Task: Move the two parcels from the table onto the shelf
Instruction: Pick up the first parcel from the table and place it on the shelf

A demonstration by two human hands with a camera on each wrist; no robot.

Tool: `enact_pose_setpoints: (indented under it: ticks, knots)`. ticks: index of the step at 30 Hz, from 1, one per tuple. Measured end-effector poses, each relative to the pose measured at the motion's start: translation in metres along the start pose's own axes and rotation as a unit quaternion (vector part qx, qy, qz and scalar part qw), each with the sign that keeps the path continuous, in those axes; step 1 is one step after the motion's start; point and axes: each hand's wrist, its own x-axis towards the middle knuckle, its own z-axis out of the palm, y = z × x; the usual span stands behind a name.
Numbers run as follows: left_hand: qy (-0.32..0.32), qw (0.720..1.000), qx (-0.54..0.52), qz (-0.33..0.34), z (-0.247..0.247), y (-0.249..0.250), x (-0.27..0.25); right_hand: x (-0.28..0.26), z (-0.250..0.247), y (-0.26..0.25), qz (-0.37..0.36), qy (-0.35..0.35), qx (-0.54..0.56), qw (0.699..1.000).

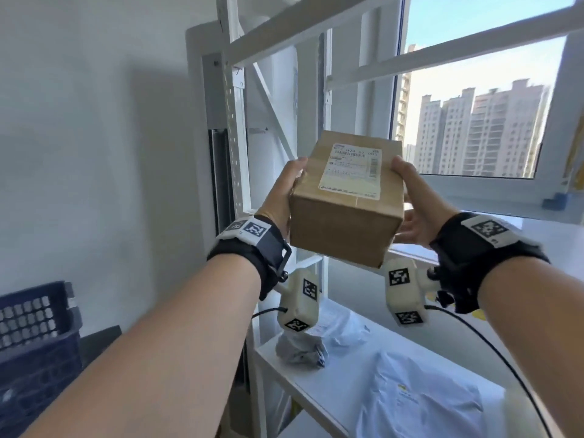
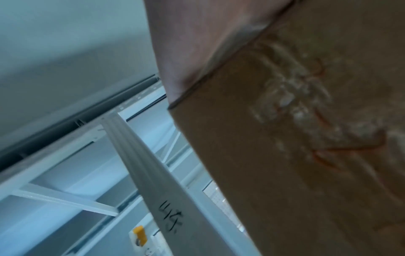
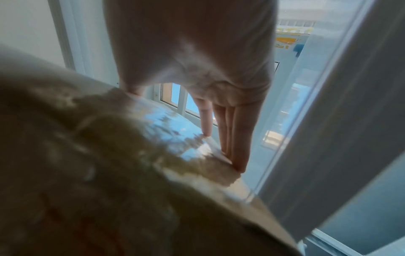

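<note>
A cardboard box [image 3: 98, 173], blurred and spread across the lower left of the frame, is pressed by the right hand [image 3: 197, 57]. The straight fingers [image 3: 238, 135] are laid side by side along the box's far edge, and the thumb tip is set on its upper face. A blue reflection is carried by the glossy tape [image 3: 173, 131] across the box, while a white-framed window [image 3: 175, 97] is seen behind the hand and a pale upright bar [image 3: 350, 121] is seen at right.

Bright window [image 1: 474, 99] daylight; wrist views blurred (close-up).
</note>
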Motion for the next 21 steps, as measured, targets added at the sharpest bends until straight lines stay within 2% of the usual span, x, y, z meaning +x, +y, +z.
enact_pose_setpoints:
  ticks: [6, 10, 18, 21]
  knots:
    - [-0.033, 0.999, -0.026, 0.031, -0.01, -0.004, 0.065, 0.064, 0.006, -0.022, -0.039, 0.08, -0.013, 0.996]
    - [-0.051, 0.996, -0.034, 0.057, -0.018, -0.013, 0.106, 0.105, 0.007, -0.024, -0.054, 0.092, -0.031, 0.994]
    - [-0.096, 0.993, -0.045, -0.051, -0.018, -0.038, 0.167, 0.143, -0.008, -0.016, 0.04, 0.104, -0.09, 0.99]
    - [-0.082, 0.99, -0.018, -0.109, -0.013, -0.045, 0.183, 0.146, -0.016, -0.012, 0.071, 0.116, -0.09, 0.987]
